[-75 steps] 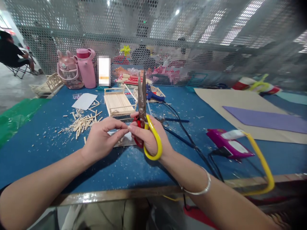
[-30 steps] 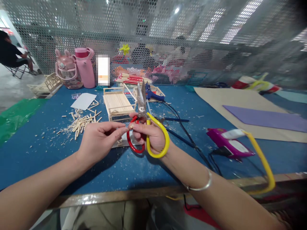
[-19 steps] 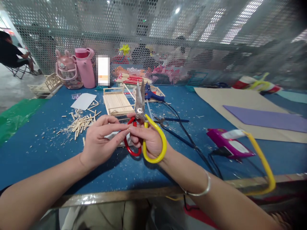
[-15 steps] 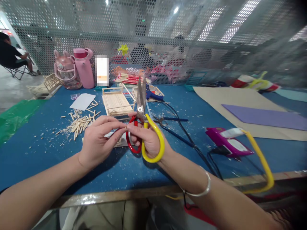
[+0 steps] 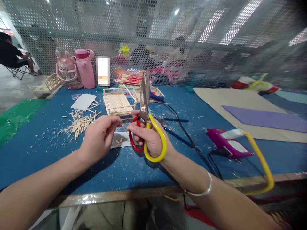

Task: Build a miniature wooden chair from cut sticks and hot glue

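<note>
My right hand [image 5: 153, 139] is wrapped round a pair of scissors [image 5: 144, 108] with one red and one yellow handle. Their blades point up and lie slightly apart. Left of the scissors, my left hand [image 5: 97, 137] has its fingers bent together in a pinch; anything held in them is hidden. The two hands are apart. Beneath them on the blue table [image 5: 103, 179] lies a pale strip [image 5: 122, 140] with a few short stick pieces on it. Cut wooden sticks [image 5: 82, 125] and crumbs are heaped beyond my left hand.
Behind the hands stands a small wooden stick frame [image 5: 118, 103]. Blue-handled pliers [image 5: 177, 137] and a purple glue gun or similar tool [image 5: 227, 143] with a black cord lie right. Pink bottles [image 5: 85, 70] and a lit phone screen [image 5: 103, 70] stand by the mesh wall.
My hands have moved apart from where their fingertips met. The right hand and scissors shifted slightly right, and the pale strip now shows between the hands.
</note>
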The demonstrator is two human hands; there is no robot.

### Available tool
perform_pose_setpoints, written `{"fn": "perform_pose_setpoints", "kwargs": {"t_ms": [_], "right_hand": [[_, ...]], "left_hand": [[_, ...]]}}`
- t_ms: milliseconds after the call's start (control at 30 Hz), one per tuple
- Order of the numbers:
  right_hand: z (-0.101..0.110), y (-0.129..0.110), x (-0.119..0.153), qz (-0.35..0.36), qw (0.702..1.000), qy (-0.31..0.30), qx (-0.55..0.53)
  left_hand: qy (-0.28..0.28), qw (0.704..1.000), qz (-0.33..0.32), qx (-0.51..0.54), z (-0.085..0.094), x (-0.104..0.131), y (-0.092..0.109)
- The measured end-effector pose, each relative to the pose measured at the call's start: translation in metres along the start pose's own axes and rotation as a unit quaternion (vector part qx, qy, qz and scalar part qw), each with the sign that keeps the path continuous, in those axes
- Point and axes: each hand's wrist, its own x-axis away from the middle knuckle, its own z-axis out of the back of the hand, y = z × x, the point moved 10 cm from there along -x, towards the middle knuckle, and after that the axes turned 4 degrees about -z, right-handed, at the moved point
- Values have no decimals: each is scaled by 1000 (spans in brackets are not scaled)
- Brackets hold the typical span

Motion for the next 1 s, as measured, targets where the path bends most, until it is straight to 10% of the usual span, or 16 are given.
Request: {"fn": "perform_pose_setpoints", "kwargs": {"t_ms": [400, 567, 733, 1000], "right_hand": [[-5, 3, 2, -2, 1000, -21, 15], [-1, -19, 6, 109, 987, -1, 116], [-13, -37, 16, 249, 904, -25, 348], [-20, -39, 23, 329, 775, 18, 540]], "left_hand": [[26, 994, -34, 99, 1, 3, 11], [53, 946, 186, 259, -7, 8, -28], [71, 832, 337, 435, -27, 21, -52], [96, 823, 344, 442, -26, 22, -58]]}}
